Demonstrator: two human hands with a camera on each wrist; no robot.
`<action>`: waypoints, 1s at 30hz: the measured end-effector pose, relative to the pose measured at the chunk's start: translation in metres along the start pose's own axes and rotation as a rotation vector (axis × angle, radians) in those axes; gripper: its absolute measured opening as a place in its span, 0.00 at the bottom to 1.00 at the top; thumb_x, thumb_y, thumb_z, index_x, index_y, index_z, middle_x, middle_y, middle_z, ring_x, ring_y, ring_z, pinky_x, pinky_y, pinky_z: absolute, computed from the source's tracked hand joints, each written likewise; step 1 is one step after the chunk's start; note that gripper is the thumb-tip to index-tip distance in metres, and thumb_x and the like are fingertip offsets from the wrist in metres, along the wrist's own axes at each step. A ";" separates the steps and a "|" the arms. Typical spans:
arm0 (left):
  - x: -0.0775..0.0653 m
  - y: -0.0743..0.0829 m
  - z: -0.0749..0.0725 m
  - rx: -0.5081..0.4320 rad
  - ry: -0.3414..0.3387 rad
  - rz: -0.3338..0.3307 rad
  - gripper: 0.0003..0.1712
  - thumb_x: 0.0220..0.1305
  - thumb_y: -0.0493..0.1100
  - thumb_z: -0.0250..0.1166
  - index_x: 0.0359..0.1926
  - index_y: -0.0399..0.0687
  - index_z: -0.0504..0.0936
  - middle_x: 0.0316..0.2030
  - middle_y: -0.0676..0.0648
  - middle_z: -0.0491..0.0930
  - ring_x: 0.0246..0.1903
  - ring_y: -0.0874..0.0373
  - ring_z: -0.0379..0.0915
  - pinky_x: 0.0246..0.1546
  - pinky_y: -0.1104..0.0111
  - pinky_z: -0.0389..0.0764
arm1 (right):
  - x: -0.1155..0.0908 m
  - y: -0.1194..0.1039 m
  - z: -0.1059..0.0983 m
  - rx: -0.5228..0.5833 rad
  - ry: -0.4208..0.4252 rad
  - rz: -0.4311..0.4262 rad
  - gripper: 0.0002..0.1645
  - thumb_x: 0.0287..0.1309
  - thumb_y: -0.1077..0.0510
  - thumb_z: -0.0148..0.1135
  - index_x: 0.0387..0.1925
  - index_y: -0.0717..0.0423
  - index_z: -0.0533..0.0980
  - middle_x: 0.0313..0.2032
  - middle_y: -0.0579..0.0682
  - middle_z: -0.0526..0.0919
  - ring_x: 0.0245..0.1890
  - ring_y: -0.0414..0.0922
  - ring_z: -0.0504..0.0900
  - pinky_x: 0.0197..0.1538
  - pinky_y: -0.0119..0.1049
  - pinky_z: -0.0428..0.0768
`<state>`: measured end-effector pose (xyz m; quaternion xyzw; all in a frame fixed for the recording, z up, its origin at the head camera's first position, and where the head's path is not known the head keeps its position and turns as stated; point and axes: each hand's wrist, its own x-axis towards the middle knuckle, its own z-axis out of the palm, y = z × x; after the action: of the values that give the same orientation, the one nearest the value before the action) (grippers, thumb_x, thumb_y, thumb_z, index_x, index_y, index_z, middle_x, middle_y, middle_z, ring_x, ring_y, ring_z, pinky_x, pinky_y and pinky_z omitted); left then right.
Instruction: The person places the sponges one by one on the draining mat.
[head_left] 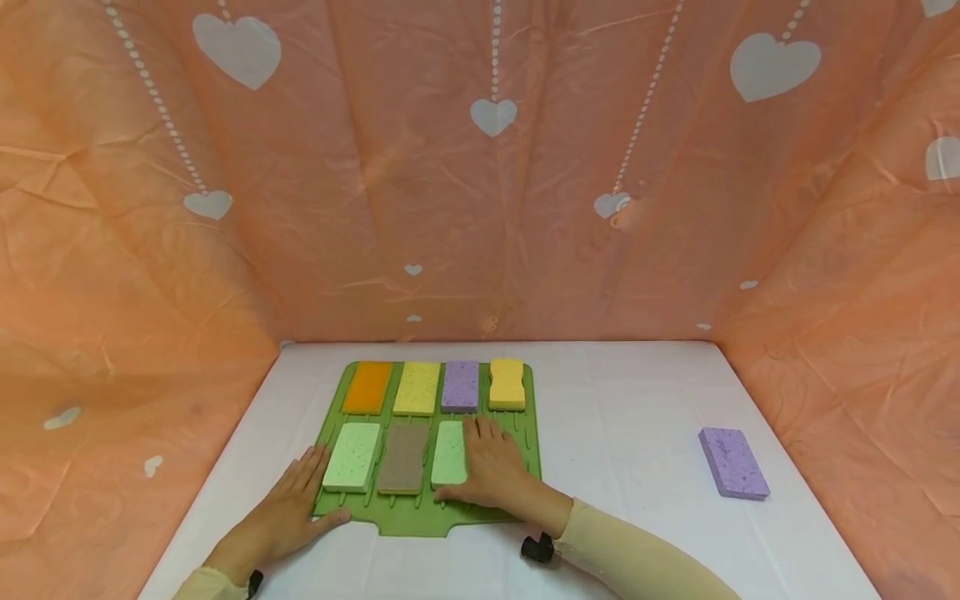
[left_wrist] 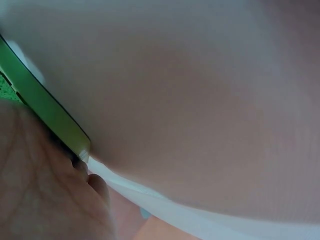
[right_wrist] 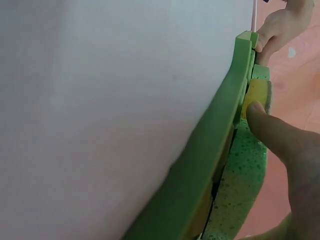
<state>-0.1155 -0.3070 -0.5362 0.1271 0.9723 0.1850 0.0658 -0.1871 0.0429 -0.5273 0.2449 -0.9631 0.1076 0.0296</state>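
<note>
A green ridged mat (head_left: 412, 523) lies on the white table with two rows of sponges on it. In the near row, my right hand (head_left: 497, 468) spans a speckled light green sponge (head_left: 447, 454), fingers at its far end and thumb at its near end; the hand covers its right part. The right wrist view shows the thumb (right_wrist: 275, 131) against the speckled green sponge (right_wrist: 239, 175). My left hand (head_left: 279, 515) rests with straight fingers along the mat's left edge, beside another light green sponge (head_left: 352, 457). A brown-grey sponge (head_left: 404, 458) lies between the two green ones.
Across the far row lie an orange sponge (head_left: 367, 387), a pale yellow sponge (head_left: 417, 388), a purple sponge (head_left: 461, 386) and a notched yellow sponge (head_left: 507, 384). Another purple sponge (head_left: 733, 463) lies alone on the table at the right. Orange cloth walls (head_left: 502, 250) surround the table's back and sides.
</note>
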 end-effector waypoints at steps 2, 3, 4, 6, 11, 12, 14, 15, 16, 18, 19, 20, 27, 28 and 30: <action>0.000 0.000 0.000 0.000 0.003 0.002 0.66 0.69 0.71 0.67 0.83 0.26 0.50 0.83 0.27 0.45 0.82 0.29 0.40 0.65 0.86 0.15 | -0.002 0.002 -0.001 0.028 -0.016 -0.005 0.80 0.43 0.15 0.74 0.80 0.65 0.59 0.73 0.66 0.70 0.72 0.60 0.72 0.66 0.57 0.80; 0.000 0.000 0.000 0.000 0.003 0.003 0.66 0.69 0.71 0.67 0.82 0.26 0.50 0.83 0.27 0.45 0.82 0.29 0.40 0.65 0.86 0.15 | -0.002 0.003 -0.002 0.044 -0.024 -0.008 0.81 0.44 0.15 0.75 0.81 0.65 0.58 0.74 0.67 0.68 0.73 0.61 0.71 0.67 0.58 0.79; 0.000 0.000 0.000 0.000 0.003 0.004 0.66 0.69 0.71 0.67 0.82 0.26 0.50 0.83 0.27 0.45 0.82 0.29 0.40 0.65 0.86 0.15 | -0.004 0.004 -0.002 0.067 -0.032 -0.011 0.81 0.45 0.17 0.75 0.82 0.65 0.57 0.75 0.68 0.67 0.74 0.62 0.70 0.68 0.59 0.79; 0.000 0.000 0.000 -0.001 0.002 0.004 0.66 0.69 0.71 0.67 0.82 0.25 0.50 0.83 0.27 0.45 0.82 0.29 0.40 0.65 0.86 0.15 | -0.006 0.008 -0.005 0.117 -0.049 -0.018 0.79 0.47 0.19 0.76 0.83 0.66 0.55 0.77 0.69 0.65 0.76 0.63 0.68 0.69 0.62 0.77; 0.000 0.001 -0.001 -0.001 0.002 0.001 0.66 0.69 0.71 0.67 0.82 0.26 0.50 0.83 0.27 0.45 0.82 0.29 0.40 0.66 0.86 0.15 | -0.012 0.021 -0.015 0.189 -0.068 -0.024 0.76 0.53 0.23 0.76 0.84 0.64 0.52 0.80 0.68 0.60 0.78 0.65 0.65 0.71 0.64 0.75; 0.000 0.001 -0.001 -0.001 0.002 0.000 0.66 0.69 0.71 0.67 0.83 0.26 0.50 0.83 0.27 0.45 0.82 0.29 0.40 0.66 0.86 0.15 | -0.014 0.024 -0.017 0.191 -0.061 -0.026 0.75 0.54 0.24 0.76 0.84 0.63 0.53 0.80 0.68 0.60 0.78 0.65 0.65 0.71 0.64 0.75; 0.000 0.002 -0.001 -0.004 0.001 -0.003 0.66 0.69 0.71 0.67 0.83 0.26 0.50 0.84 0.27 0.45 0.82 0.29 0.40 0.66 0.86 0.15 | -0.017 0.031 -0.023 0.200 -0.038 -0.033 0.73 0.54 0.26 0.77 0.84 0.62 0.54 0.79 0.68 0.61 0.77 0.64 0.66 0.70 0.63 0.76; 0.000 0.002 -0.002 -0.008 -0.002 -0.005 0.66 0.69 0.71 0.67 0.83 0.26 0.50 0.84 0.27 0.45 0.82 0.29 0.40 0.65 0.86 0.15 | -0.019 0.034 -0.025 0.203 -0.025 -0.036 0.72 0.54 0.26 0.77 0.84 0.62 0.55 0.79 0.67 0.62 0.76 0.64 0.67 0.70 0.63 0.76; 0.000 0.003 -0.002 -0.011 -0.003 -0.006 0.66 0.69 0.71 0.67 0.83 0.26 0.50 0.84 0.27 0.44 0.82 0.29 0.40 0.65 0.86 0.15 | -0.021 0.037 -0.028 0.204 -0.013 -0.036 0.71 0.55 0.27 0.77 0.83 0.62 0.56 0.78 0.67 0.63 0.76 0.64 0.68 0.69 0.63 0.76; 0.000 0.003 -0.003 -0.016 -0.005 -0.006 0.66 0.69 0.71 0.67 0.83 0.26 0.50 0.83 0.27 0.44 0.82 0.29 0.40 0.65 0.86 0.15 | -0.025 0.043 -0.033 0.205 0.008 -0.039 0.69 0.55 0.28 0.78 0.82 0.63 0.58 0.77 0.66 0.64 0.76 0.63 0.67 0.69 0.63 0.76; -0.001 0.004 -0.003 -0.022 -0.004 -0.006 0.66 0.69 0.71 0.67 0.83 0.26 0.50 0.83 0.27 0.44 0.82 0.29 0.39 0.65 0.86 0.15 | -0.027 0.047 -0.035 0.202 0.017 -0.036 0.69 0.55 0.28 0.78 0.82 0.63 0.58 0.77 0.66 0.65 0.75 0.63 0.68 0.69 0.63 0.76; -0.001 0.004 -0.004 -0.026 -0.003 -0.005 0.66 0.68 0.70 0.68 0.82 0.26 0.50 0.83 0.27 0.44 0.82 0.29 0.40 0.65 0.86 0.15 | -0.028 0.050 -0.037 0.201 0.025 -0.028 0.68 0.56 0.29 0.78 0.82 0.63 0.59 0.77 0.65 0.65 0.75 0.63 0.68 0.69 0.63 0.75; -0.001 0.003 -0.002 -0.021 0.002 -0.002 0.66 0.68 0.71 0.68 0.82 0.26 0.50 0.83 0.27 0.45 0.82 0.29 0.40 0.66 0.85 0.15 | -0.042 0.080 -0.050 0.199 0.116 0.032 0.62 0.56 0.35 0.81 0.79 0.65 0.64 0.74 0.67 0.69 0.73 0.65 0.69 0.69 0.65 0.75; -0.001 0.003 -0.002 -0.016 0.005 0.001 0.66 0.69 0.71 0.67 0.82 0.25 0.51 0.83 0.27 0.45 0.82 0.29 0.40 0.66 0.85 0.15 | -0.044 0.085 -0.052 0.193 0.123 0.043 0.62 0.56 0.36 0.81 0.79 0.66 0.64 0.74 0.67 0.69 0.73 0.65 0.69 0.69 0.65 0.75; -0.001 0.002 -0.002 -0.010 0.006 0.004 0.65 0.69 0.71 0.67 0.82 0.25 0.51 0.83 0.26 0.45 0.82 0.29 0.40 0.67 0.85 0.15 | -0.048 0.094 -0.055 0.184 0.129 0.065 0.61 0.56 0.37 0.81 0.79 0.66 0.64 0.74 0.66 0.69 0.74 0.65 0.69 0.70 0.65 0.73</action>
<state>-0.1145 -0.3058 -0.5333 0.1280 0.9713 0.1902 0.0631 -0.1895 0.1583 -0.4966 0.2079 -0.9526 0.2123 0.0656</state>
